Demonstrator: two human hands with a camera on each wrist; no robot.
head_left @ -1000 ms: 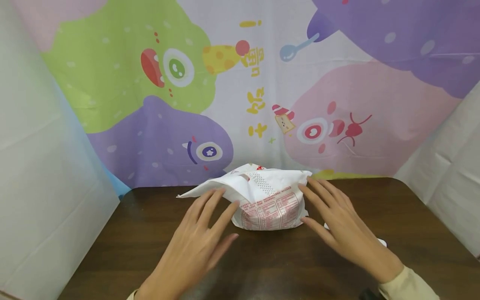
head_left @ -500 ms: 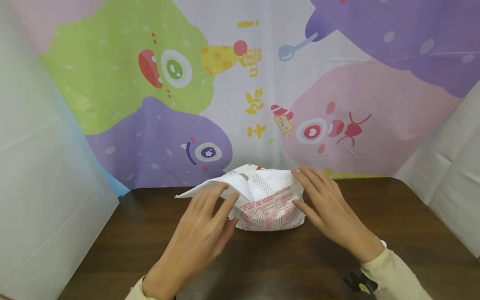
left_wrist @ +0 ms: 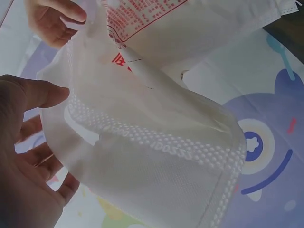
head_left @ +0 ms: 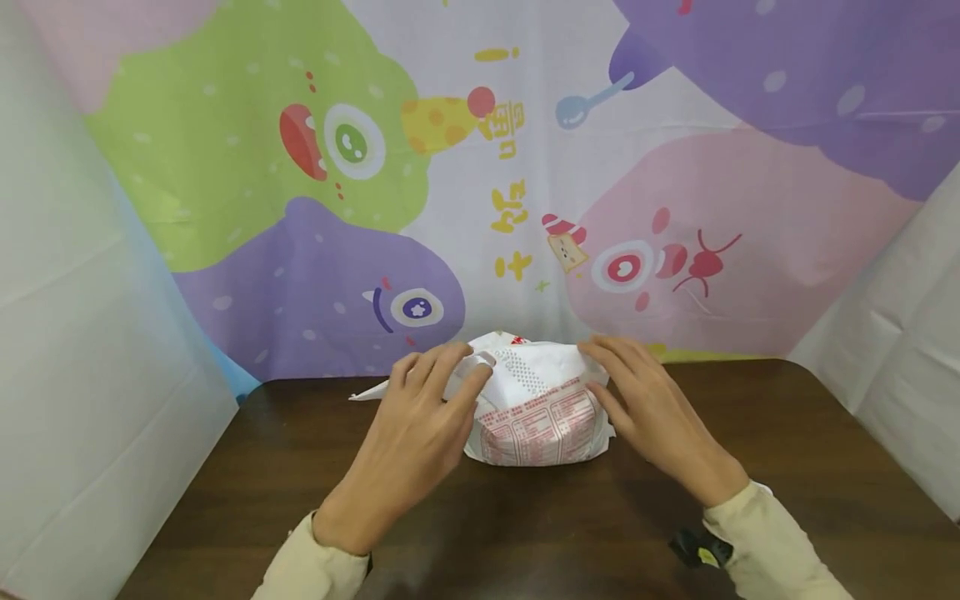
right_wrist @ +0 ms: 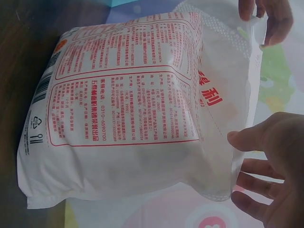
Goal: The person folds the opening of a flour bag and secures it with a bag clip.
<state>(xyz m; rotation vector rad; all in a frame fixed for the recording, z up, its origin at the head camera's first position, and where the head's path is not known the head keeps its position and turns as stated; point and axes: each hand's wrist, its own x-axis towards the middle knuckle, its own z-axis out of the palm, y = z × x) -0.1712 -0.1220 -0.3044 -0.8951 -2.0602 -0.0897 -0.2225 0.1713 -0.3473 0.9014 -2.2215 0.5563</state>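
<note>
Cuffs: light sleeves on both forearms; a black item with a yellow-green patch beside the right one.
Tabletop: dark wood surface, bare directly before the bag.
Left hand: pinches the bag's upper edge on the left, thumb on one face, fingers behind.
Right hand: pinches the upper edge on the right, thumb in front, fingers behind.
White bag: between the hands, base on the tabletop near its far edge.
Bag axis: long axis runs base to top; base low and toward the person, upper part leaning away, one pointed corner to the left.
Bag label: red-printed panel faces the person; legible are 五得利面粉集团荣誉出品 and 客服电话 0310-6590700.
Bag markings: large red 利 above the panel; barcode and recycling symbol near the base.
Bag contents: lower body bulges; contents hidden.
Bag top: flat, with a dotted embossed band.
Backdrop: cartoon cloth with sideways yellow characters.
</note>
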